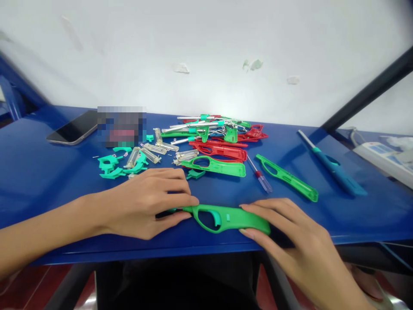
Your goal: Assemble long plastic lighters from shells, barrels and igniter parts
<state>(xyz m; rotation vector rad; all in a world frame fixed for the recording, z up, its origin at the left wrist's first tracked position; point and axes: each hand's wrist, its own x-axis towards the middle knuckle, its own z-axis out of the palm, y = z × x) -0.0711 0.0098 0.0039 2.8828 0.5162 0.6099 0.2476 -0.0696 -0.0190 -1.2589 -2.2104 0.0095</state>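
The person's L grip (158,198) is pinching w/ thumb & index finger the narrow front end of a green lighter body (245,220). The R grip (298,234) is clasped on its rear part, fingers along the upper edge & thumb at the lower edge. This body lies b/w the two hands, near the front edge of the blue desk (26,129), w/ its loop toward L. Inside the loop is a turquoise trigger (216,218); what is under the L palm I cannot tell.

Behind the hands, approx. in the centre, is a green half-shell (226,167), just before a red half-shell (224,151). Farther back is a mixed pile w/ metal tubes (190,128), more red & green pcs. To L of it are clear tanks (153,155) & turquoise pcs (109,162), loosely scattered.

A screwdriver w/ clear handle (263,181) lies b/w the centre shell & a second green half-shell (288,178). Far R is a blue lighter (338,165), its metal tube pointing to the wall (206,38). A phone (75,128) lies at back L, beside a blurred item (124,129).
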